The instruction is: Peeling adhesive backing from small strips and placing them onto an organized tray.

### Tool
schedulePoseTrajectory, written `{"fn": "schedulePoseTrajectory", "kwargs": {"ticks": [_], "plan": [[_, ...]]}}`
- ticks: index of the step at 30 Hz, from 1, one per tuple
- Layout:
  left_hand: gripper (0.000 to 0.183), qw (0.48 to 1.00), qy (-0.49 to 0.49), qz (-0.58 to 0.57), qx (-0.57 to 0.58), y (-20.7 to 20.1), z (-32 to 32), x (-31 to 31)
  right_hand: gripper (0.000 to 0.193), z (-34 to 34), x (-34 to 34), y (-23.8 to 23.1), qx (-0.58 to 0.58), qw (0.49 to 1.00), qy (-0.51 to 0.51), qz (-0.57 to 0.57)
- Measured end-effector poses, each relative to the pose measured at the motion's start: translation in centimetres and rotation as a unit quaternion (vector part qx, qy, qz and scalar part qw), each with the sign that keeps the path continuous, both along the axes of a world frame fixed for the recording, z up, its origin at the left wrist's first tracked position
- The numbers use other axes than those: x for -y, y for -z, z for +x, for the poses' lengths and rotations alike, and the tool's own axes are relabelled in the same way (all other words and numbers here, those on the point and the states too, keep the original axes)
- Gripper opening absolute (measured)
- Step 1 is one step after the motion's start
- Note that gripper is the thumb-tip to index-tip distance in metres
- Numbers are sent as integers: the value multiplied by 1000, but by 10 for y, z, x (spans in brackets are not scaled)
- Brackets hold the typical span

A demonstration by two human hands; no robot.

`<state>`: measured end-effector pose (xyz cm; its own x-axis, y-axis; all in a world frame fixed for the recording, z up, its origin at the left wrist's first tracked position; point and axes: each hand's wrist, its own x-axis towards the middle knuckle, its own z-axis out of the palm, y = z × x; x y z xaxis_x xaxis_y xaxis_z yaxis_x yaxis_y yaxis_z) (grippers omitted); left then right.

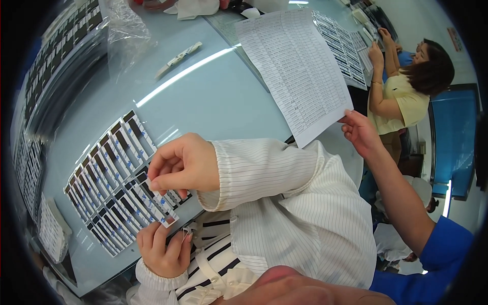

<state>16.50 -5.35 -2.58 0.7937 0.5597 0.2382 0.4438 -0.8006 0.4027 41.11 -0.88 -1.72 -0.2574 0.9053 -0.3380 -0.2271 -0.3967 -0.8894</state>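
Note:
A sheet of narrow dark strips with white and blue-marked labels lies on the table at the left, in two rows. Over its right end, my right hand is closed, thumb and forefinger pinching a small white label-like piece. Below it, at the table's near edge, my left hand has curled fingers beside the end of a white-and-blue strip. A thin shiny thing shows at its fingertips; I cannot make out its kind or whether the hand grips it.
At the right, another person's hand holds a printed paper sheet over the table. Stacked dark-strip sheets and clear plastic lie at far left. A narrow pale stick-like object lies behind. A co-worker sits far right.

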Motion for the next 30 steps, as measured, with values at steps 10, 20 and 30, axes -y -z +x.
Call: {"fn": "schedulePoseTrajectory", "kwargs": {"ticks": [10,20,30], "plan": [[16,1000,7,14,17,2,1,-3,15,-1,-1,3,-14,1000,-17,3],[17,1000,12,17,21,2,0,-3,15,-1,-1,2,6,1000,-12,-8],[17,1000,2,20,18,2,1,0,16,-2,-3,1,17,1000,-3,-12]]}}
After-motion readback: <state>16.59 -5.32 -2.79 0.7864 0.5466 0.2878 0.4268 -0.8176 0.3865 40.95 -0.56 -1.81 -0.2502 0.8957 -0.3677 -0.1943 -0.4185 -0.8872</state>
